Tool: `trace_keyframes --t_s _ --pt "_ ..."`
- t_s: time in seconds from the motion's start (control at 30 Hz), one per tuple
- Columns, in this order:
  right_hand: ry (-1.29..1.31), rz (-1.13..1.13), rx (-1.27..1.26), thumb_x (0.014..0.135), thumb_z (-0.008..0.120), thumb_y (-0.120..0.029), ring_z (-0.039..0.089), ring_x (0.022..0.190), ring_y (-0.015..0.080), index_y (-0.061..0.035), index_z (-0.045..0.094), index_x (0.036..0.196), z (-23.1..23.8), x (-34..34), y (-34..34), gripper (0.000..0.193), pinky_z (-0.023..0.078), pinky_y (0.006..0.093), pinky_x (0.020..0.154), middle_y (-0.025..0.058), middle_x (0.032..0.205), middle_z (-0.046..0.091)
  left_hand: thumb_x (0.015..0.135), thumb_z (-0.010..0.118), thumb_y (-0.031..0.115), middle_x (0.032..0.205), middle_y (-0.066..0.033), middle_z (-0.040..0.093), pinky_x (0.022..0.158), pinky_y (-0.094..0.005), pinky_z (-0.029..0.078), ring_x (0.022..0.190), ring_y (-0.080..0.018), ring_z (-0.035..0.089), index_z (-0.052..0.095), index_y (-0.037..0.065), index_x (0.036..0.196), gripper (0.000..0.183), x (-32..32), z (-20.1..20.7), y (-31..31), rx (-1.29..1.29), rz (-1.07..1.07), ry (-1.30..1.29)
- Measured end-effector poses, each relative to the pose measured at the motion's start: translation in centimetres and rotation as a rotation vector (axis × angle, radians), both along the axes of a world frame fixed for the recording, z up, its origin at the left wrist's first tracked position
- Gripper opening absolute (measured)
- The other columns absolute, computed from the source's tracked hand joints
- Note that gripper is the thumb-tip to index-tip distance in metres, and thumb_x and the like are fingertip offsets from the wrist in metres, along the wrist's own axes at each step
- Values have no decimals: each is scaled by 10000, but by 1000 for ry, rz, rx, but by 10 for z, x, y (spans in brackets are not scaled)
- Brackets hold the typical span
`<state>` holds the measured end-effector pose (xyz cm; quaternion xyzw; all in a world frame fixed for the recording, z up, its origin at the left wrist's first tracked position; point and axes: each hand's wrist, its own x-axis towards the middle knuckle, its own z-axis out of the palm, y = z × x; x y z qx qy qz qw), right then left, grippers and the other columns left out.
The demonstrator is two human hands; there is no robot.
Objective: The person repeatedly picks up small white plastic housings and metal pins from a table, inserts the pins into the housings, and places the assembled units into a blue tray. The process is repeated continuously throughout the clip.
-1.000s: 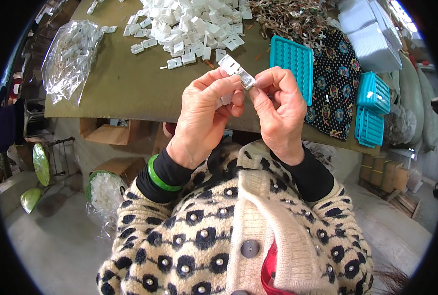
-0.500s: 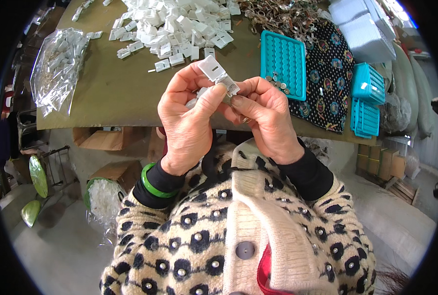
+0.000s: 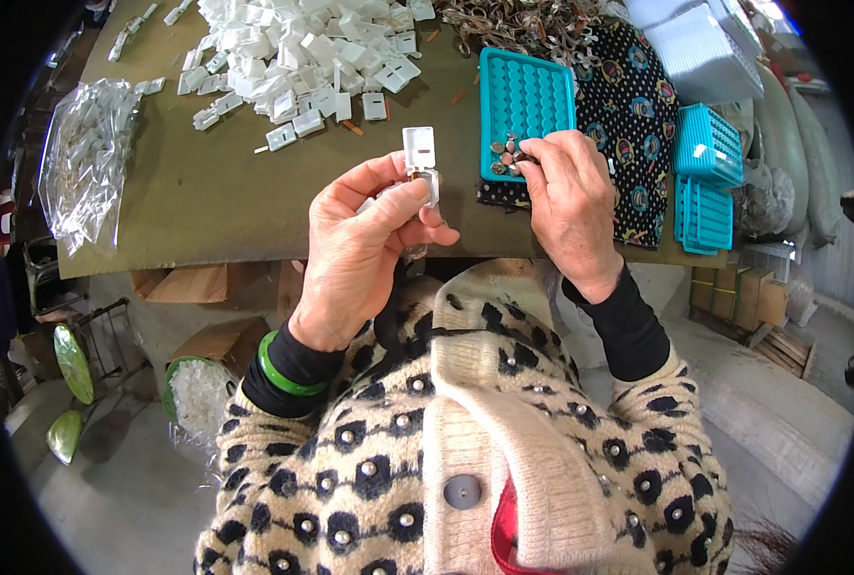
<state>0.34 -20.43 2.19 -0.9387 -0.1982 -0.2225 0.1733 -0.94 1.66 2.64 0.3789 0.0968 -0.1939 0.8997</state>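
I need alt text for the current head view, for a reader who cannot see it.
The left hand holds a small, open white plastic case, while the right hand is at small round metallic pieces in a turquoise tray. A heap of white plastic parts lies farther back on the table.

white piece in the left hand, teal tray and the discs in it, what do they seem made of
White piece: probably rigid plastic, smooth with a slight sheen; crisp edges and a neat slot suggest moulding.
Teal tray: likely moulded plastic, even in colour, with rows of matching hollows.
Discs: possibly metal, judging by silvery glints, but too small to be sure.
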Motion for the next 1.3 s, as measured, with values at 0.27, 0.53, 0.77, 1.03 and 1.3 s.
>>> trace_keyframes --t_s 0.27,0.53,0.77,1.03,1.3 --pt "295 -4 416 838 666 18 596 671 231 -16 588 863 17 11 -20 88 474 330 587 96 793 601 835 596 -12 893 -78 634 472 -198 385 651 -98 515 616 1 988 155 2 0 -6 41 -50 99" --pt "208 135 151 823 666 33 595 703 256 -8 590 911 19 2 -25 122 490 350 611 101 808 551 785 579 -36 878 -91 627 474 -207 364 629 -113 505 592 24 921 150 6 2 -12 37 -70 100" --pt "143 179 -27 807 657 38 600 760 247 0 615 944 13 7 -31 148 514 346 645 87 832 549 863 654 -16 994 -134 691 694 -321 606 805 -200 696 627 -22 1119 258 6 6 -16 57 -76 70" --pt "177 210 34 801 671 28 598 722 250 -20 570 884 22 13 -28 138 501 348 627 84 792 547 854 653 -61 989 -141 686 745 -326 618 886 -259 716 619 -41 1167 316 4 2 -16 34 -26 9" --pt "21 309 302 775 695 62 610 700 249 -2 600 928 27 -5 19 192 505 337 591 109 835 596 825 668 -95 920 -108 659 689 -297 602 788 -217 705 634 -64 1138 316 2 6 -25 210 10 -72"
